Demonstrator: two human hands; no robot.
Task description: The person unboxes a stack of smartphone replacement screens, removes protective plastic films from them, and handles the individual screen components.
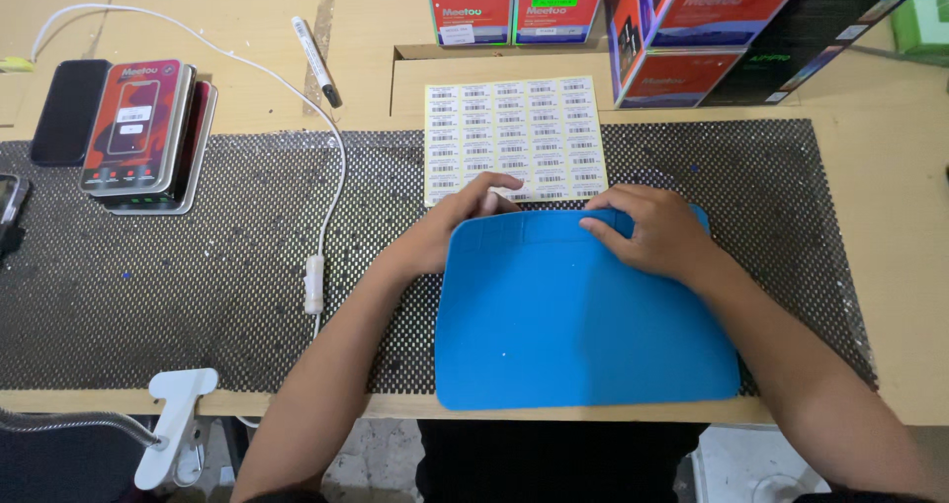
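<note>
Both hands flat, holding nothing: left hand (pixel 465 221) and right hand (pixel 647 228) press the blue mat's (pixel 583 335) far edge (label sheet (pixel 514 132) just beyond).

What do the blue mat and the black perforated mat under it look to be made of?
Blue mat: likely silicone or soft rubber, matte, with rounded corners and moulded ridges near the far edge. Black mat: probably rubbery mesh, judging by its regular grid of holes.

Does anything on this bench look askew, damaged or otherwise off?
Mostly small things. The blue mat sits slightly rotated on the black mesh liner, its near edge overhanging the table edge. The liner is flecked with pale specks. The label sheet lies partly under the left hand. Nothing looks spilled or broken.
</note>
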